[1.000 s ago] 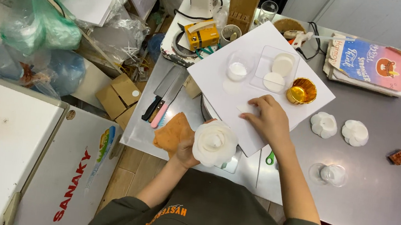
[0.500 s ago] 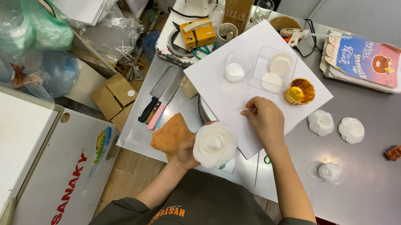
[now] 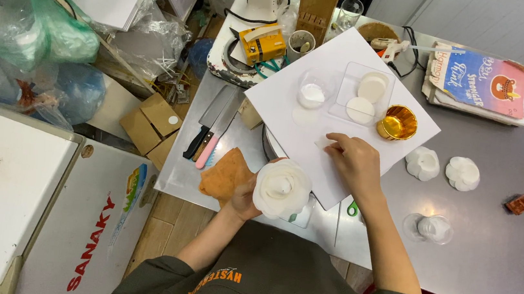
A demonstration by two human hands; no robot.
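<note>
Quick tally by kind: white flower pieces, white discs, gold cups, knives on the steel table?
White rolled flower held in the left hand: 1
Finished white flowers lying on the steel table: 2
Round white discs in the clear tray: 2
Shiny gold foil cup: 1
Knives left of the white board: 2
Total: 8

- We see two kitchen knives (image 3: 211,124) lying side by side at the steel table's (image 3: 497,256) left edge.
- We see a gold foil cup (image 3: 399,122) beside a clear tray (image 3: 363,98) of white discs.
- We see two finished white flowers (image 3: 443,168) near a small brown block (image 3: 519,204).
- We see a stack of booklets (image 3: 482,80) at the far right.
</note>
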